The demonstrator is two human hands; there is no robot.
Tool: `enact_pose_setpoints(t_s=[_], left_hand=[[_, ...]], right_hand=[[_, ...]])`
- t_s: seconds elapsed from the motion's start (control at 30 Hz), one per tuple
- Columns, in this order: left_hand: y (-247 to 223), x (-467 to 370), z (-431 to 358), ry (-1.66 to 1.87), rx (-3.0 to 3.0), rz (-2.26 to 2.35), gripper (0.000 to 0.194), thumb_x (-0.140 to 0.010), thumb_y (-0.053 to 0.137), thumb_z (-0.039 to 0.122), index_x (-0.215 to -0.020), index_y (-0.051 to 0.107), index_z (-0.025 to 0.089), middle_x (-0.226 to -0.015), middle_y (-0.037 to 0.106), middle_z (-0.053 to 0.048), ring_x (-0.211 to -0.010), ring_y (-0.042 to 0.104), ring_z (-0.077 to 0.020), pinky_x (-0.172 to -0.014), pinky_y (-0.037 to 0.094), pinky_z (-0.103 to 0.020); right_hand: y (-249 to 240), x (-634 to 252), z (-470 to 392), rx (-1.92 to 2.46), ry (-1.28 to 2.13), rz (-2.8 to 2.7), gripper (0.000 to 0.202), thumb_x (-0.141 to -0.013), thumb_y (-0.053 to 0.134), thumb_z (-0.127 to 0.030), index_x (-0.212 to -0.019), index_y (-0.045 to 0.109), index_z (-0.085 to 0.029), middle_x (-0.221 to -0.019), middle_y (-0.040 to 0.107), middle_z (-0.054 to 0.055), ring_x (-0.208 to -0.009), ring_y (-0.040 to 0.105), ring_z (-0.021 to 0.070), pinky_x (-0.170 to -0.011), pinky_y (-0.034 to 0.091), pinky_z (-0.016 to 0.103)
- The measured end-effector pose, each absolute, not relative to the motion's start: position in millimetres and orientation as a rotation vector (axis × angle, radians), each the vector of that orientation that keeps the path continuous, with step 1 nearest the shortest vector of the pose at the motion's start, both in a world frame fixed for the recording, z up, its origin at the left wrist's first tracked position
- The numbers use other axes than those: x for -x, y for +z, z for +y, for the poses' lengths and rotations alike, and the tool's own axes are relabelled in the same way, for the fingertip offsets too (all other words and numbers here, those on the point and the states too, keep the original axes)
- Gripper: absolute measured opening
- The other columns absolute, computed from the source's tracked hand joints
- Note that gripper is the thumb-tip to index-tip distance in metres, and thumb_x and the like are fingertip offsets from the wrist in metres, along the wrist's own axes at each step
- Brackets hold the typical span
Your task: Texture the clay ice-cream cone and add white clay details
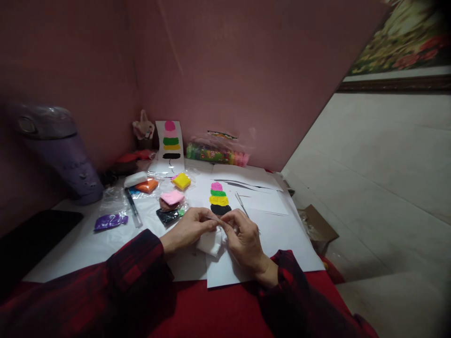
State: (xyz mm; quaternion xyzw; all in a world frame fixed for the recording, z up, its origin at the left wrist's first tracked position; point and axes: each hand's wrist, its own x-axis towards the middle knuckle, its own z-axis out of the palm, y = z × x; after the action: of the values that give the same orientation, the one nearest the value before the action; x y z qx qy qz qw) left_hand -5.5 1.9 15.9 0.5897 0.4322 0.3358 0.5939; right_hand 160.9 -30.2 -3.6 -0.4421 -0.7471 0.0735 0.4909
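My left hand [193, 228] and my right hand [244, 239] meet over white paper, fingertips pinched together at the top of a small clear bag. A white lump [210, 241] hangs in that bag below my fingers. Just beyond my hands, a paper bears a stack of pink, green, yellow and black patches [219, 200]. A thin silver tool [242, 205] lies to the right of the stack. Packets of coloured clay lie on the left, among them yellow [181, 181], pink [172, 197], black [168, 216] and purple [111, 222].
A purple bottle [66, 157] stands at the left, near a dark flat object [38, 237]. A pen [133, 208] lies on the paper. At the back are a card with coloured patches [171, 142] and a packet of coloured sticks [217, 154] against the pink wall.
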Motion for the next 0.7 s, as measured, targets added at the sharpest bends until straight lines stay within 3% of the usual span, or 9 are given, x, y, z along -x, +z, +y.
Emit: enact_pose_setpoints(t_s=[0.7], left_hand=[[13.9,5.8,2.5,0.835,-1.448,0.98,0.03,-0.064,0.07,0.036,-0.08,0.069,0.011,-0.074,0.066,-0.005,-0.068,0.054,-0.0157,-0.058,0.038,-0.025]], right_hand=[[-5.2,-161.2,-30.0,1.043,0.173,-1.788,0.016,-0.09,0.051,-0.008,-0.085,0.061,-0.021,-0.082,0.062,0.004,-0.075,0.06,0.0172,-0.065,0.048,0.028]])
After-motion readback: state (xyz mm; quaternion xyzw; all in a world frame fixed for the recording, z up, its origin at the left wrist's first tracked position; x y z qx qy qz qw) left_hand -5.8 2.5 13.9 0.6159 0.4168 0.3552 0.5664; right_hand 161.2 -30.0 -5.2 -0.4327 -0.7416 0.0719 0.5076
